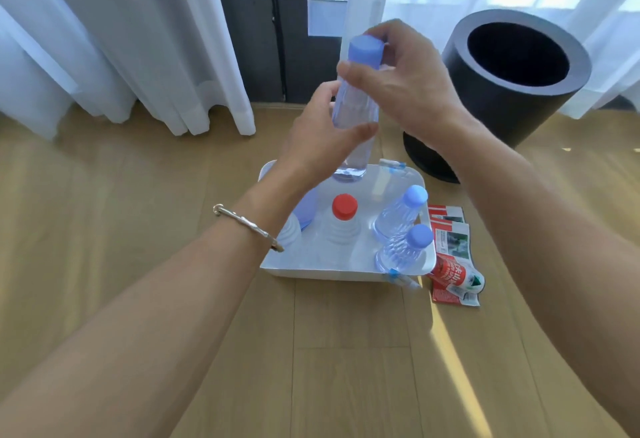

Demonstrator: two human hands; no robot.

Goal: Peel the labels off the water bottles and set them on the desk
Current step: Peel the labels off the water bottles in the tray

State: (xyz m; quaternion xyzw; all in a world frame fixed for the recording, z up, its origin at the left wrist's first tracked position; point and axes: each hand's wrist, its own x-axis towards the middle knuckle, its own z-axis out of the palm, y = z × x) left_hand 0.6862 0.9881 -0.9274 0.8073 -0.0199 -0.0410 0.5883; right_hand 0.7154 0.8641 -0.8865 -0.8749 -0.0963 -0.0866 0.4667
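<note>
While left hand [320, 141] wraps the bottle [356, 107], right hand [410, 86] pinches its neck.

Wood-grain bench [346, 368]. White tray [311, 271] sits mid-surface. Peeled red-and-white labels [450, 245] lie just beside it at 4 o'clock. Black cylindrical bin [519, 115] stands at 1 o'clock.
</note>
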